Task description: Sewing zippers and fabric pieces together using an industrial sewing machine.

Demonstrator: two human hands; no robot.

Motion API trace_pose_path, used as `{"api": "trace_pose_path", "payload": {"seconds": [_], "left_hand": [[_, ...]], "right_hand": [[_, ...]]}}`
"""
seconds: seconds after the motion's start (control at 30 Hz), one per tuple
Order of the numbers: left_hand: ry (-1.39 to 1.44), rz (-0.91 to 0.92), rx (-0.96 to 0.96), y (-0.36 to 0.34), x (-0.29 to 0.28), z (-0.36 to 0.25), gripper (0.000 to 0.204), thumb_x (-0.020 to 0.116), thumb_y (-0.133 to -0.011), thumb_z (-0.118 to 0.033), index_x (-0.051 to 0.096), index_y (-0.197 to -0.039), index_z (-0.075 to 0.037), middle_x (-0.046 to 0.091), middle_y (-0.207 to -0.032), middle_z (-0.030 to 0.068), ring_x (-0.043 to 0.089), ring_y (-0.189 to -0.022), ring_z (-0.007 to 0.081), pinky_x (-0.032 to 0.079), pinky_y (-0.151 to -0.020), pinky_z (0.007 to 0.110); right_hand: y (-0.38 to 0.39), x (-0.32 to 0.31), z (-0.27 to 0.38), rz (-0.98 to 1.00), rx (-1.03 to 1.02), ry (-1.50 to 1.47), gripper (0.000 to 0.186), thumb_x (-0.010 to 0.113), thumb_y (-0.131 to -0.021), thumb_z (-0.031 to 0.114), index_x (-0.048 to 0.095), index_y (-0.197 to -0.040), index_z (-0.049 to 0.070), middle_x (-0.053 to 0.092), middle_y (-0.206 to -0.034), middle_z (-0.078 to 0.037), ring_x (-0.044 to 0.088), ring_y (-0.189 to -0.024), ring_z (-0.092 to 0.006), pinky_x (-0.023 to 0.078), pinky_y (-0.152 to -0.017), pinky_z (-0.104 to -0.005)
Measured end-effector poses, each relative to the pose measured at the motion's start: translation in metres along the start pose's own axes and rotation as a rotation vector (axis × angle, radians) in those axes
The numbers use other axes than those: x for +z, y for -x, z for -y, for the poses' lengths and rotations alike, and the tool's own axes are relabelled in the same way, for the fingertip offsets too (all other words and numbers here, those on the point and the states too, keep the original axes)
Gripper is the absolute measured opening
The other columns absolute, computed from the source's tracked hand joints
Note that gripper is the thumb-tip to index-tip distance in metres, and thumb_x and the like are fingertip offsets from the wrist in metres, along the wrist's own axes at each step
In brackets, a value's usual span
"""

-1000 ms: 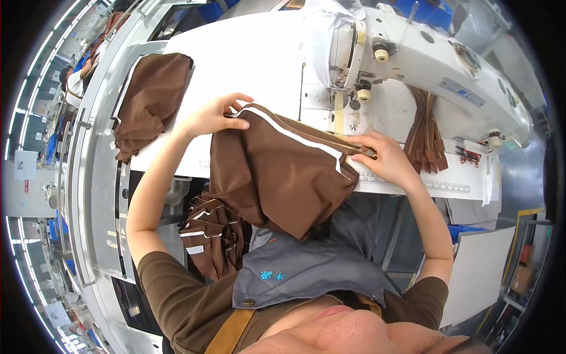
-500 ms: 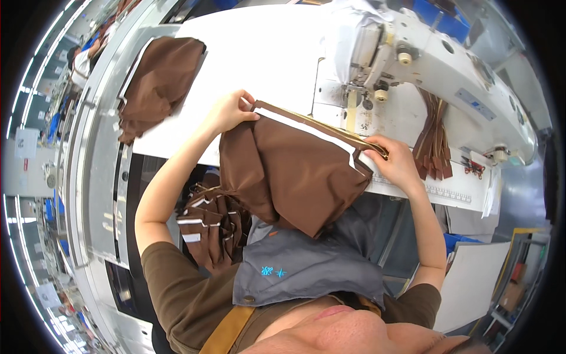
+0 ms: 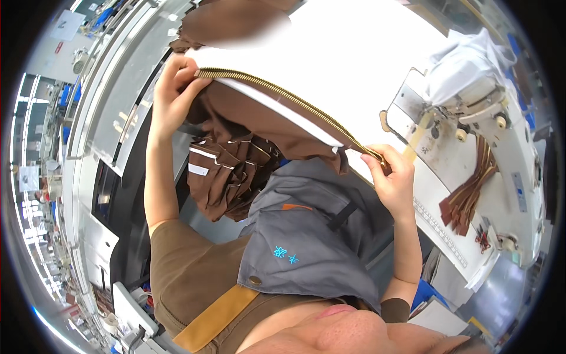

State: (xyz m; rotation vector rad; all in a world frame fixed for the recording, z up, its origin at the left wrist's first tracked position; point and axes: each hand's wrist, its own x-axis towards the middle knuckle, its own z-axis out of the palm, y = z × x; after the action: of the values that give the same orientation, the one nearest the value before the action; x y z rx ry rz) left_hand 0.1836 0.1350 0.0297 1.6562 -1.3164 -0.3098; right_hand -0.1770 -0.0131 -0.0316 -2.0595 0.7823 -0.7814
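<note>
A brown fabric piece (image 3: 265,121) with a white strip and a gold-toothed zipper (image 3: 289,96) along its upper edge is stretched between my hands. My left hand (image 3: 174,97) pinches the zipper's far-left end, thumb and fingers closed on it. At the nearer right end, my right hand (image 3: 394,182) grips the zipper where it meets the fabric corner. The zipper bows slightly between them, and the fabric hangs below it toward my grey apron (image 3: 318,259). Part of the piece's left side lies in shadow under my left hand.
A white sewing machine (image 3: 483,99) stands right, with white cloth (image 3: 469,65) over it. Brown strips (image 3: 471,186) and red-handled snips (image 3: 482,241) lie beside it. Stacked brown pieces (image 3: 236,177) hang below the table's left edge. More brown fabric (image 3: 236,20) sits at the far left.
The view has turned, with the sewing machine now farther right. My left hand has moved up and left, drawing the zipper edge out; the fabric body now hangs foreshortened beneath it.
</note>
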Motion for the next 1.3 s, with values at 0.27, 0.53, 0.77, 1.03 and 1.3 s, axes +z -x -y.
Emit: {"api": "trace_pose_path", "payload": {"seconds": [0.27,0.53,0.77,1.03,1.3], "left_hand": [[0.263,-0.018,-0.039,0.064,-0.010,0.000,0.022,0.057,-0.085,0.012,0.044,-0.096,-0.002,0.066,-0.095,0.0137,0.062,-0.086,0.0139,0.050,-0.077,0.025],[0.064,0.440,-0.174,0.037,0.007,-0.006,0.020,0.054,-0.070,0.014,0.065,-0.080,0.000,0.066,-0.082,0.0073,0.062,-0.076,0.0131,0.050,-0.074,0.028],[-0.103,0.574,0.127,0.040,0.015,-0.015,0.025,0.056,-0.052,0.011,0.065,-0.071,-0.003,0.060,-0.075,0.0091,0.060,-0.075,0.0271,0.045,-0.095,0.041],[-0.409,0.501,0.261,0.053,0.029,-0.033,0.029,0.061,-0.053,0.011,0.069,-0.074,-0.006,0.062,-0.085,0.0039,0.060,-0.098,0.0212,0.039,-0.103,0.047],[-0.331,0.530,0.272,0.060,0.031,-0.017,0.037,0.056,-0.054,0.014,0.071,-0.083,-0.004,0.065,-0.094,0.0068,0.059,-0.102,0.0257,0.041,-0.102,0.044]], "right_hand": [[0.015,-0.003,0.001,0.159,0.360,-0.417,0.013,0.061,-0.091,0.010,0.068,-0.099,0.002,0.059,-0.070,0.005,0.044,-0.059,-0.0003,0.030,-0.051,-0.0171],[0.046,-0.012,0.008,0.002,0.298,-0.242,0.011,0.064,-0.089,0.008,0.069,-0.087,-0.001,0.059,-0.064,0.001,0.043,-0.053,-0.0011,0.029,-0.049,-0.0182],[0.058,-0.011,0.019,-0.211,0.398,-0.352,0.011,0.056,-0.094,0.008,0.060,-0.087,0.000,0.055,-0.061,0.001,0.046,-0.043,-0.0042,0.032,-0.041,-0.0185],[0.069,-0.019,0.025,-0.180,0.380,-0.258,0.010,0.056,-0.093,0.007,0.059,-0.088,0.000,0.054,-0.055,-0.001,0.046,-0.040,-0.0050,0.032,-0.038,-0.0192],[0.085,-0.014,0.027,-0.284,0.229,-0.216,0.010,0.057,-0.093,0.009,0.060,-0.088,0.000,0.059,-0.061,-0.004,0.048,-0.042,-0.0068,0.036,-0.040,-0.0205]]}}
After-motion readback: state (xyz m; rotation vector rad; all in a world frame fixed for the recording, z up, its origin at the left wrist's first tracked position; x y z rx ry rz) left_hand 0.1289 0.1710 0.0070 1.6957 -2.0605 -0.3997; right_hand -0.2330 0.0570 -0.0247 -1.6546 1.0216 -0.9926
